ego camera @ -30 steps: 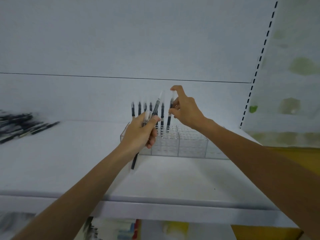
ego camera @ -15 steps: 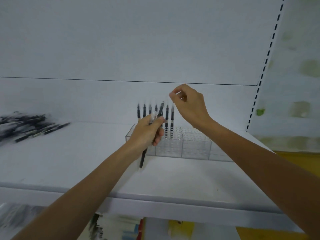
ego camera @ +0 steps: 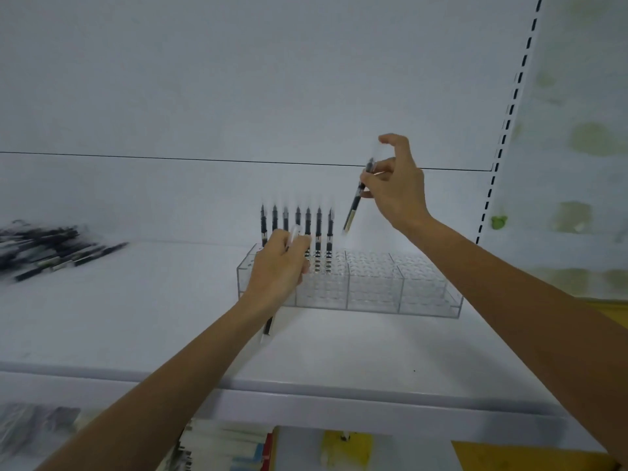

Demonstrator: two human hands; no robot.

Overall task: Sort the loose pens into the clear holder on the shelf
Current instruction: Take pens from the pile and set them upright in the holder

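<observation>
Hands both loaded: right hand [ego camera: 396, 186] pinches pen [ego camera: 356, 200], tilted above holder [ego camera: 373, 288] mid-frame, probably lining up the next slot, left hand [ego camera: 280, 266] grips spare pen [ego camera: 268, 326] as feed stock; loose pile [ego camera: 47, 248] lies mid-left on shelf [ego camera: 136, 317].

Loose pens [ego camera: 51, 248] are blurred, cut off at left edge — left hand [ego camera: 278, 270] hides most of its pen [ego camera: 268, 325].

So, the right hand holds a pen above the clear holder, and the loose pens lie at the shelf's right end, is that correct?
Not quite: the head view shows the loose pens at the left end of the shelf; the right hand does hold a pen above the clear holder.
</observation>
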